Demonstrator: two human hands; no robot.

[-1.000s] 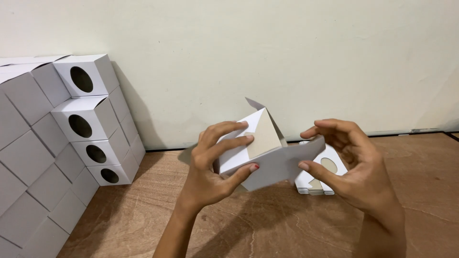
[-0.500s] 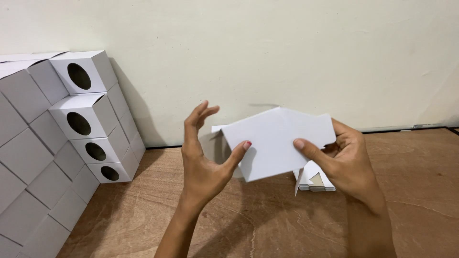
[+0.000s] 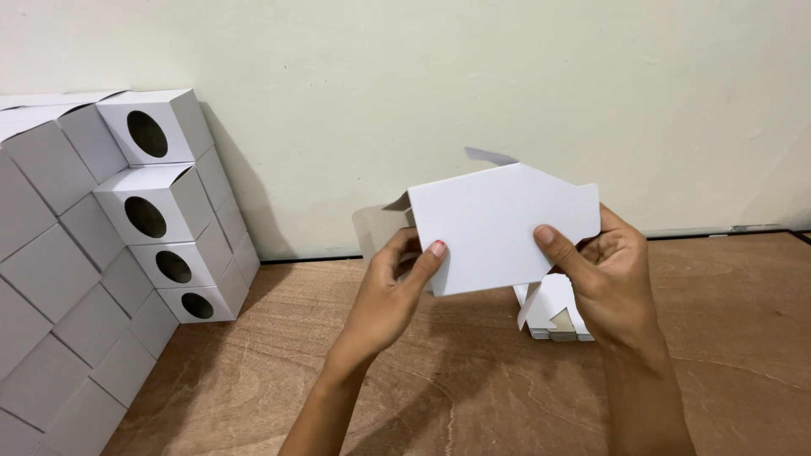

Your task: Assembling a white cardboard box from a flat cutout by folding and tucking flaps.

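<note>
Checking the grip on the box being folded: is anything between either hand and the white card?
Nothing visible. The left hand pinches the white card at its lower left edge, thumb on the face, and the right hand grips its lower right, thumb on the face. The stack of flat blanks lies on the table behind, apart.

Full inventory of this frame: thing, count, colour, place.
Partly folded carton blank: one, white, held up between both hands before the wall.
Flat carton blanks: a small stack, count unclear, white, on the floor behind the right hand.
Folded boxes with round holes: many, white, stacked at left against the wall.
Floor: brown wood.
Wall: off-white.
Left hand: grips the blank's lower left edge.
Right hand: grips its right side.
</note>
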